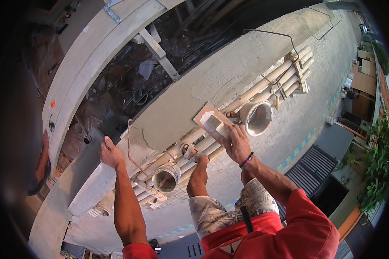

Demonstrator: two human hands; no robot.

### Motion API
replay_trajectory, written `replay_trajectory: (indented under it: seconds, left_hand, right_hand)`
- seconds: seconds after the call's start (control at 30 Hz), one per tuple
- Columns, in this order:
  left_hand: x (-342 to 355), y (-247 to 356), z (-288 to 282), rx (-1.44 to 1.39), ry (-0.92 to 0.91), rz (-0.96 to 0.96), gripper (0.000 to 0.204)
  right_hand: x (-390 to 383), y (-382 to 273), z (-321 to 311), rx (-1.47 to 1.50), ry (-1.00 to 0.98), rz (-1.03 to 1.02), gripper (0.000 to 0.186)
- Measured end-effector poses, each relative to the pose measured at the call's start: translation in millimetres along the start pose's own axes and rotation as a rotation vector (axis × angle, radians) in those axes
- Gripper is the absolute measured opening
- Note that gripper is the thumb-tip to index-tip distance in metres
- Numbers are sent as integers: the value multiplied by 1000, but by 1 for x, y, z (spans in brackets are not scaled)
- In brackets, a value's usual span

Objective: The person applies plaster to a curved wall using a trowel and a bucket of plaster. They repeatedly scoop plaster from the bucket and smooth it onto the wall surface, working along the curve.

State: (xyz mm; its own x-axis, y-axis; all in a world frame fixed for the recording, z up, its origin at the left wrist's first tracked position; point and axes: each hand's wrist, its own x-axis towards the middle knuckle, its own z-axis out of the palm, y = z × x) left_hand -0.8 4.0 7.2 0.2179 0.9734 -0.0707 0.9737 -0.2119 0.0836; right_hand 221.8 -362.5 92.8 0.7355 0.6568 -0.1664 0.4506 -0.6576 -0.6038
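My right hand (234, 140) grips a plastering float (212, 122), a flat rectangular board with pale mortar around its handle. It is at the near edge of a long concrete ledge (177, 110) coated in wet grey mortar. To the left, my left hand (112, 153) is closed with its thumb up, beside the ledge's left end; what its fingers hold, if anything, is hidden. A mortar-smeared bucket (258, 117) stands just right of the float. Another bucket (166, 178) sits lower, between my forearms.
My sandalled feet rest on a scaffold of wooden poles (285, 77), high above a paved street (320, 95). Bent metal rods (289, 38) stick out over the ledge. Beyond it is a debris-filled pit (129, 64) crossed by a timber (160, 54). Another person's arm (43, 155) shows far left.
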Motion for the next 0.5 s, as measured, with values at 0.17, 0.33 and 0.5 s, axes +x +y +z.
replay_trajectory:
  seconds: [0.17,0.33,0.5]
  left_hand:
    - [-1,-4,-1,18,17,12,66]
    - [1,-2,0,-3,-77,-50,60]
    - [0,0,3,-10,-16,16,62]
  right_hand:
    - [-32,21,-36,89,54,147,40]
    - [65,106,-86,241,480,234,37]
    - [128,128,-88,-107,526,283,41]
